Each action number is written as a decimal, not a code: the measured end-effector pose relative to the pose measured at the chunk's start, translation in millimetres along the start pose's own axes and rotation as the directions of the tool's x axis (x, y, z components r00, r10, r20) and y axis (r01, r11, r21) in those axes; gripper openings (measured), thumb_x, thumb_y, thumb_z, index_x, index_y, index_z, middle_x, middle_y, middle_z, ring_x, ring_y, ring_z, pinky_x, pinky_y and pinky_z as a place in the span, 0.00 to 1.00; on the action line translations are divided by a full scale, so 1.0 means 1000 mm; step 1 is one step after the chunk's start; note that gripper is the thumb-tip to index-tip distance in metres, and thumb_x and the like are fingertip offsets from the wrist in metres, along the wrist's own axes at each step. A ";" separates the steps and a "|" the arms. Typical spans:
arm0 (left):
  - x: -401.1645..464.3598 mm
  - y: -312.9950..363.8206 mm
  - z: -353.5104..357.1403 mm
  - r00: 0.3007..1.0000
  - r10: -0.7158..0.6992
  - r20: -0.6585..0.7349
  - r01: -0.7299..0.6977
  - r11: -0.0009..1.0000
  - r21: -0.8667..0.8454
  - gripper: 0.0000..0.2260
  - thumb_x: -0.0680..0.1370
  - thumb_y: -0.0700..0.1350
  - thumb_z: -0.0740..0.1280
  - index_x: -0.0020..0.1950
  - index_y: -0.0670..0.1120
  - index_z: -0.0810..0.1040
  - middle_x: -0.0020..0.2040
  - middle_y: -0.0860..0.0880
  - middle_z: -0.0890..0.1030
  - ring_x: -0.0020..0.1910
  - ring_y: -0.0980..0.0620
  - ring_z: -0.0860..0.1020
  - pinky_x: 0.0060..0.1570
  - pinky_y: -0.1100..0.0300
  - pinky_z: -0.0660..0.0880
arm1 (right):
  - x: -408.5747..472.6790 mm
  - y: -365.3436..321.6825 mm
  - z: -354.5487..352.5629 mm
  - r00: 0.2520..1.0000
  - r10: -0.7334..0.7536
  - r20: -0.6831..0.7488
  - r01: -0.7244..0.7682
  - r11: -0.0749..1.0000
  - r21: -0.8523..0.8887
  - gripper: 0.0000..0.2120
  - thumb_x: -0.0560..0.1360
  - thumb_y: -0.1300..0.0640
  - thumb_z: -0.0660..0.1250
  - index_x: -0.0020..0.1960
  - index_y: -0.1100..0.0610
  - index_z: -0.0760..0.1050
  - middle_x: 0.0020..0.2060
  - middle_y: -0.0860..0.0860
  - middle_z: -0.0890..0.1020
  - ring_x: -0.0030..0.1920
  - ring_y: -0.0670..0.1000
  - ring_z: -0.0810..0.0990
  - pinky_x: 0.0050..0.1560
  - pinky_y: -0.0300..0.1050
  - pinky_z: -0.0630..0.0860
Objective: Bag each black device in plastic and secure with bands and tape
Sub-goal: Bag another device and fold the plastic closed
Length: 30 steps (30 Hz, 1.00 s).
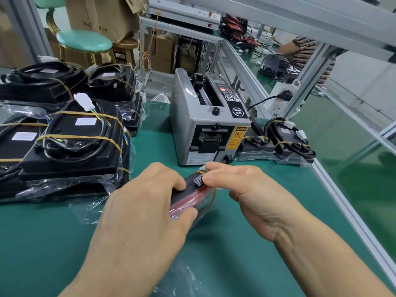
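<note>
Standing on edge near the worktop's (64, 243) front edge, the bagged black device (188, 195) is being gripped by the left hand (150, 209) while the plastic fold (198, 180) is being pinched flat by the right hand (246, 189), ideally until taped.

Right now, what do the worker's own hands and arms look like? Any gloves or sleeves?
No gloves: the left hand and right hand are both bare. No sleeves show either; both forearms are uncovered as far as the frame's bottom edge. No rings, watch, wristbands or markings are visible.
</note>
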<state>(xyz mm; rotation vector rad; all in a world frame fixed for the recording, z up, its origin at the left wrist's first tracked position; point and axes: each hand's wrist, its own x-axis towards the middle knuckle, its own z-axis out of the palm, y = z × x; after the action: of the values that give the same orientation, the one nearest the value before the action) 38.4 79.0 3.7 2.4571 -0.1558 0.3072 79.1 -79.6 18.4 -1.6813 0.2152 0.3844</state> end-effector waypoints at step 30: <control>-0.003 0.005 0.006 0.996 0.086 0.006 -0.086 0.996 0.029 0.14 0.60 0.43 0.79 0.43 0.55 0.84 0.39 0.54 0.78 0.29 0.51 0.76 0.27 0.62 0.68 | -0.005 0.001 0.003 0.994 -0.015 -0.106 0.010 0.999 -0.044 0.02 0.66 0.62 0.73 0.36 0.61 0.84 0.54 0.46 0.81 0.49 0.30 0.76 0.45 0.31 0.64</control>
<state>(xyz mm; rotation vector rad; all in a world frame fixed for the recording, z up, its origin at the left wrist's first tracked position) 35.6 71.4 1.9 2.4844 -0.2619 0.3431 73.5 -77.0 19.0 -1.7468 0.2767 0.2917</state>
